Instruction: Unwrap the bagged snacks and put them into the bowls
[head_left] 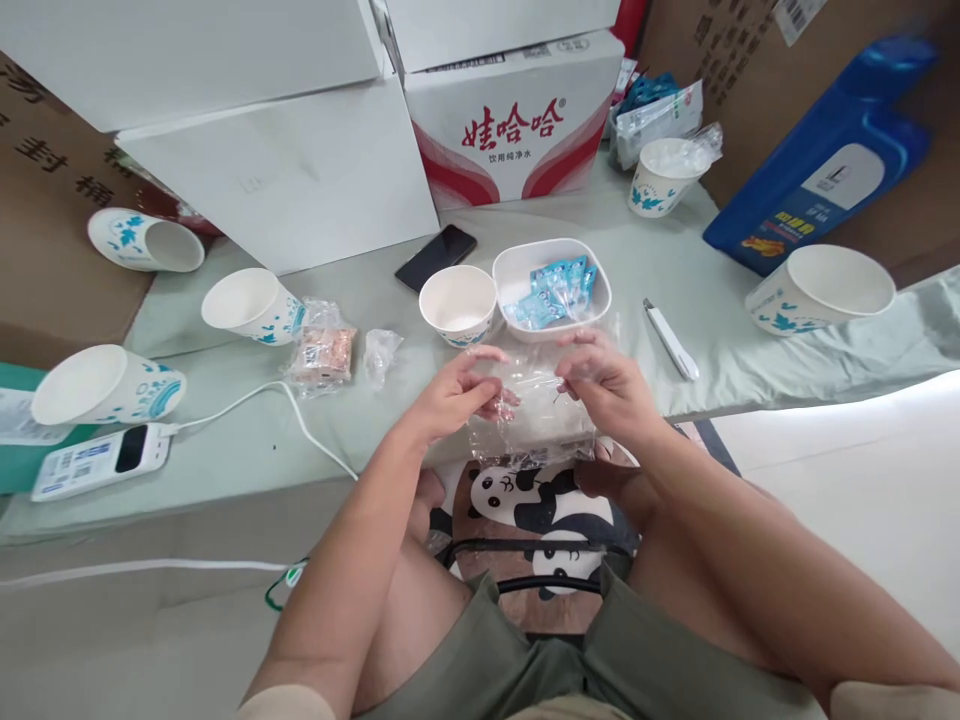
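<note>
Both hands are at a clear plastic bag (541,415) over the table's front edge. My left hand (466,393) has its fingers curled round the bag's left side. My right hand (604,380) pinches the bag's right side between thumb and fingers. The bag is crinkled and see-through, and I cannot make out any contents. Just beyond my hands stands a white square bowl (551,258) holding several blue sachets (556,290). A paper cup (458,303) stands to the bowl's left. Right of my right hand lies a white utility knife (670,340).
On the left are paper cups (251,305), a wrapped pinkish block (324,356), a crumpled plastic piece (382,355) and a power bank (101,465) with a white cable. A black phone (436,258) lies before white cartons (517,130). A blue bottle (817,160) leans at the right.
</note>
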